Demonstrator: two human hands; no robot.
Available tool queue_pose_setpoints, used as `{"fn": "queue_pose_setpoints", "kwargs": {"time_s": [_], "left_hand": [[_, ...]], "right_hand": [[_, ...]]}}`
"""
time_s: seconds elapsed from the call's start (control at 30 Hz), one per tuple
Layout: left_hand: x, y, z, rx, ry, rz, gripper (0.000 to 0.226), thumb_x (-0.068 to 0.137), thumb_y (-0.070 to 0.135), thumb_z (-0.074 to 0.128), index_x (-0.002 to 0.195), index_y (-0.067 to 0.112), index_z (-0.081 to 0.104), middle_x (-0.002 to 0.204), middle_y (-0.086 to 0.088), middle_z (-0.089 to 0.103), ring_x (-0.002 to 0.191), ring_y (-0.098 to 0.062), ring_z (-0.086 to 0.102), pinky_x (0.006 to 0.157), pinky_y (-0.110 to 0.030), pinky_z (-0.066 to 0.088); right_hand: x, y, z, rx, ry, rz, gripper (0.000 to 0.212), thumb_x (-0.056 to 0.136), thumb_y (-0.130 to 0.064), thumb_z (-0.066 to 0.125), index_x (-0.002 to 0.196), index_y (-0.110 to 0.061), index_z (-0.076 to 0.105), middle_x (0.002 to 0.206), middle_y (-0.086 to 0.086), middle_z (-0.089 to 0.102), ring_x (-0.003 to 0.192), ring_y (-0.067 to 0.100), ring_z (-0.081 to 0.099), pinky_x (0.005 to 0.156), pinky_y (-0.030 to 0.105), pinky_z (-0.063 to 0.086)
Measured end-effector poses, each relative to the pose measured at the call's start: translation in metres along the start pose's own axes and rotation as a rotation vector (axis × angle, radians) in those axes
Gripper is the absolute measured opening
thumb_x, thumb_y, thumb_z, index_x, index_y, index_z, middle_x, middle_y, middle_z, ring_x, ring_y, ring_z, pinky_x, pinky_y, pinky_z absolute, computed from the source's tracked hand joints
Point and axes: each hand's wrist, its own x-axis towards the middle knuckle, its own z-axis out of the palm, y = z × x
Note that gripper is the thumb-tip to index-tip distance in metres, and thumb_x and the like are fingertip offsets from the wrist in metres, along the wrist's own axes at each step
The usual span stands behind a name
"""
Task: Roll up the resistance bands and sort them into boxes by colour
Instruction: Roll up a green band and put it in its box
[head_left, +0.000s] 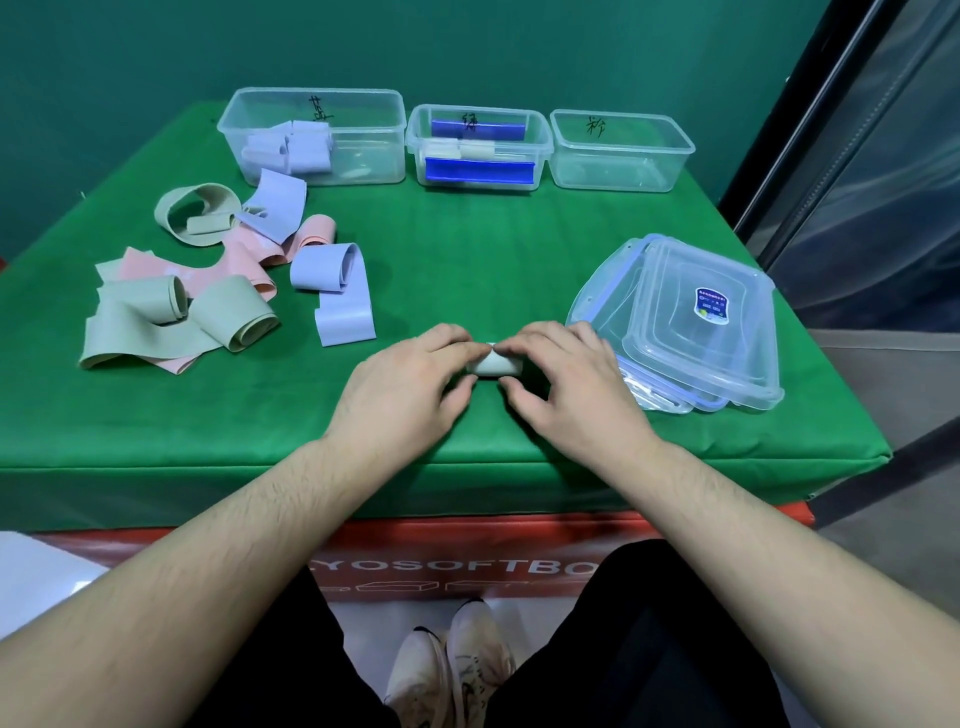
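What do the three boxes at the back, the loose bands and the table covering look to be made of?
Boxes: clear, glossy rigid plastic; contents and cloth show through the walls.
Loose bands: probably matte rubber or latex; thin flat strips that curl and flop softly.
Table covering: green matte fabric, likely felt-like cloth; faint creases, no shine.

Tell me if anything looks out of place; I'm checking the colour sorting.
Nothing is spilled or damaged. The right box holds nothing, though pink bands lie loose in the pile. The middle box has blue strips on its walls, apparently lid clips rather than bands.
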Motion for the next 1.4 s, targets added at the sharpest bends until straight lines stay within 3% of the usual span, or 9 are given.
{"fn": "queue_pose_setpoints", "kwargs": {"time_s": [0.13, 0.53, 0.7, 0.77, 0.87, 0.97, 1.07, 1.2, 1.4], "left_hand": [[0.008, -0.008, 0.005, 0.009, -0.011, 0.043, 0.037, 0.086, 0.029, 0.061, 0.122, 0.024, 0.061, 0.116, 0.004, 0.063, 0.086, -0.027, 0.059, 0.076, -0.045, 0.052], [0.019, -0.008, 0.015, -0.194, -0.087, -0.118, 0.030, 0.094, 0.029, 0.059, 0.124, 0.024, 0.055, 0.115, 0.004, 0.061, 0.103, -0.024, 0.054, 0.093, -0.047, 0.043], [0.017, -0.005, 0.012, -0.457, -0.080, -0.186, 0.038, 0.093, 0.036, 0.049, 0.129, 0.025, 0.053, 0.120, 0.004, 0.059, 0.116, -0.017, 0.054, 0.103, -0.049, 0.041], [0.019, 0.000, 0.008, -0.588, -0.057, -0.213, 0.038, 0.093, 0.034, 0.049, 0.129, 0.025, 0.051, 0.121, 0.004, 0.059, 0.117, -0.012, 0.053, 0.106, -0.041, 0.041], [0.023, 0.010, -0.001, -0.719, -0.021, -0.245, 0.026, 0.095, 0.029, 0.049, 0.121, 0.027, 0.050, 0.110, 0.013, 0.059, 0.105, 0.000, 0.054, 0.095, -0.020, 0.042], [0.028, 0.018, -0.010, -0.825, 0.005, -0.330, 0.016, 0.102, 0.017, 0.049, 0.116, 0.024, 0.052, 0.097, 0.012, 0.058, 0.084, 0.009, 0.052, 0.081, -0.010, 0.039], [0.036, 0.022, -0.015, -0.941, 0.056, -0.507, 0.016, 0.104, 0.022, 0.046, 0.113, 0.018, 0.059, 0.094, 0.006, 0.062, 0.078, 0.001, 0.055, 0.076, -0.015, 0.044], [0.046, 0.024, -0.020, -1.065, 0.067, -0.738, 0.028, 0.104, 0.035, 0.043, 0.101, 0.018, 0.066, 0.074, 0.002, 0.058, 0.060, -0.010, 0.051, 0.061, -0.024, 0.044], [0.059, 0.029, -0.026, -1.345, 0.086, -0.794, 0.034, 0.101, 0.042, 0.048, 0.082, 0.018, 0.063, 0.058, 0.005, 0.039, 0.048, -0.010, 0.035, 0.047, -0.024, 0.030]], "right_hand": [[0.003, 0.002, 0.001, -0.021, -0.003, -0.001, 0.035, 0.085, -0.036, 0.064, 0.119, -0.027, 0.065, 0.113, -0.012, 0.063, 0.100, 0.021, 0.048, 0.084, 0.039, 0.039], [0.017, 0.001, -0.002, -0.031, -0.067, 0.039, 0.035, 0.092, -0.037, 0.063, 0.126, -0.030, 0.063, 0.116, -0.012, 0.064, 0.102, 0.021, 0.047, 0.090, 0.037, 0.036], [0.014, -0.006, -0.005, 0.187, -0.035, 0.120, 0.035, 0.094, -0.031, 0.056, 0.129, -0.029, 0.056, 0.117, -0.011, 0.061, 0.108, 0.018, 0.047, 0.100, 0.040, 0.037], [0.014, -0.011, -0.006, 0.314, -0.009, 0.171, 0.035, 0.094, -0.029, 0.054, 0.129, -0.027, 0.054, 0.120, -0.011, 0.060, 0.111, 0.015, 0.046, 0.101, 0.041, 0.039], [0.018, -0.019, -0.008, 0.460, 0.033, 0.247, 0.036, 0.090, -0.039, 0.051, 0.125, -0.027, 0.054, 0.115, -0.018, 0.057, 0.107, 0.009, 0.047, 0.094, 0.032, 0.041], [0.024, -0.027, -0.010, 0.616, 0.084, 0.289, 0.039, 0.085, -0.049, 0.059, 0.120, -0.030, 0.055, 0.101, -0.020, 0.057, 0.093, 0.006, 0.052, 0.082, 0.022, 0.042], [0.029, -0.033, -0.013, 0.738, 0.087, 0.313, 0.030, 0.089, -0.031, 0.069, 0.116, -0.027, 0.057, 0.082, -0.011, 0.049, 0.073, 0.007, 0.045, 0.071, 0.023, 0.040], [0.038, -0.041, -0.015, 0.869, 0.089, 0.385, 0.020, 0.090, -0.021, 0.071, 0.106, -0.026, 0.060, 0.076, -0.014, 0.054, 0.067, 0.003, 0.046, 0.068, 0.021, 0.041], [0.057, -0.051, -0.026, 0.959, 0.157, 0.406, 0.022, 0.085, -0.022, 0.076, 0.099, -0.015, 0.060, 0.072, -0.011, 0.057, 0.059, -0.004, 0.048, 0.061, 0.012, 0.040]]}}
